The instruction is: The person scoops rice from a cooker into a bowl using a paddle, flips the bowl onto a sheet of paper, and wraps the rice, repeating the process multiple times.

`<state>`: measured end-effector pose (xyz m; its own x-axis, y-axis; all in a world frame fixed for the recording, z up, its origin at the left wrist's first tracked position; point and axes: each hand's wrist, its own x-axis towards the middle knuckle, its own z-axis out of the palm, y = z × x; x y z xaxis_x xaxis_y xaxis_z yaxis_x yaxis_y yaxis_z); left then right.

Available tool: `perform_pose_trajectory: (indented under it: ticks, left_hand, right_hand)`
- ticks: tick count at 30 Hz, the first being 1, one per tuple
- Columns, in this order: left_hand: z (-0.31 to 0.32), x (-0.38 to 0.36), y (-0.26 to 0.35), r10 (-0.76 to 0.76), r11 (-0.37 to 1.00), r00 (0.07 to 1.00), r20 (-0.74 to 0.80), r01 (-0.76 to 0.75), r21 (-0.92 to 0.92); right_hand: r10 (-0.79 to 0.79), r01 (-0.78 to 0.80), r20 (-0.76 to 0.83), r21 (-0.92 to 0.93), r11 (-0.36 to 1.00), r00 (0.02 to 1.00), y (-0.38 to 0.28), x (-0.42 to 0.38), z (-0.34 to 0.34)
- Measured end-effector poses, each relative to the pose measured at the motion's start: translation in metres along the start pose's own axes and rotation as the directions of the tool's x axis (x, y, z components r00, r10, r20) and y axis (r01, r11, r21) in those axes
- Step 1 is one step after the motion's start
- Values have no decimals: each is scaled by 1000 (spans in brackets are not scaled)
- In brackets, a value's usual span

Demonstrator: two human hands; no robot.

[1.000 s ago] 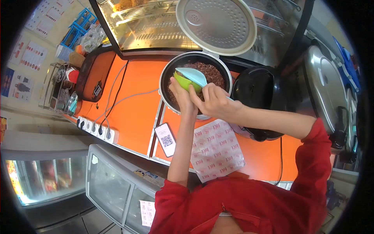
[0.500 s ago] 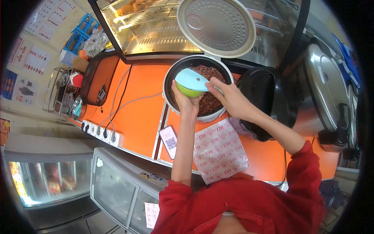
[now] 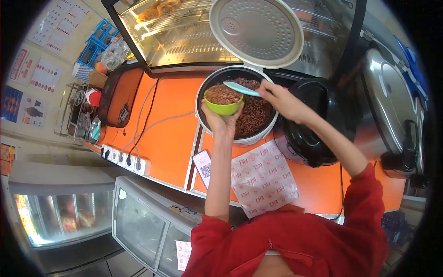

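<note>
paper with red lettering [image 3: 265,177] lies near, on the orange table [image 3: 168,152]. beyond it, the left hand [image 3: 222,124] cups a green bowl [image 3: 223,109] of brown grains [image 3: 223,95] over the open cooker [image 3: 254,138]; the right hand [image 3: 283,102] pinches a blue paddle [image 3: 243,89] by its handle. farther stands the raised lid [image 3: 257,34].

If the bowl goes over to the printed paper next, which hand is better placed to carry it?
The left, probably: the left hand cups the rice-filled green bowl from below, and the printed paper lies beside the left forearm. The right hand is occupied with the blue paddle.
</note>
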<state>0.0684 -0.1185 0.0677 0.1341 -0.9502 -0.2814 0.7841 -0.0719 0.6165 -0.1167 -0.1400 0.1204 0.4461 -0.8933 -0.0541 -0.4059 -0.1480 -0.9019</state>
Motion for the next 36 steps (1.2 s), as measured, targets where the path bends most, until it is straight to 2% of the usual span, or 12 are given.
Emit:
perform_pose_trajectory:
  ticks: [3,8,10,13,17,19,22,24,27,30,33,36]
  left_hand:
    - [-9,13,1,110,992,991,-73,-114,-53]
    - [-2,17,-4,56,990,978,-200,-80,-115]
    - [-8,24,-2,-56,904,998,12,56,-423]
    - [3,5,0,-98,956,991,-96,67,-286]
    - [16,-4,0,-99,995,992,-75,96,-42]
    - [13,-3,-3,-148,989,989,17,148,21]
    - [19,-9,-7,-139,990,990,16,138,41]
    - [18,-13,-6,-144,989,990,10,144,27]
    - [8,-8,-4,-134,990,990,-47,133,-41]
    - [0,-3,-6,-82,996,997,0,82,-22]
    - [-2,-4,-7,-46,998,999,-1,46,45]
    - [1,-9,-1,-58,994,996,-70,65,90]
  right_hand:
    - [-125,114,-149,-77,990,981,10,-23,21]
    - [-28,-16,-136,-309,951,990,-13,-43,32]
    - [-142,79,-155,-354,932,978,2,-52,42]
    - [-104,-36,-215,-563,825,971,-4,-56,27]
    - [-370,164,-234,-604,780,899,-22,-34,7]
    - [-563,330,-68,-750,574,824,-43,-18,1]
    - [-480,348,129,-847,402,868,-62,14,-6]
    - [-463,274,54,-863,424,885,-56,22,-7]
    - [-344,274,-107,-410,870,933,-35,4,-1]
    - [-41,5,-82,-401,916,996,-27,-26,32]
    - [73,-66,-3,-468,881,997,-27,-34,44]
    - [-78,72,-12,-269,960,997,-12,-25,38]
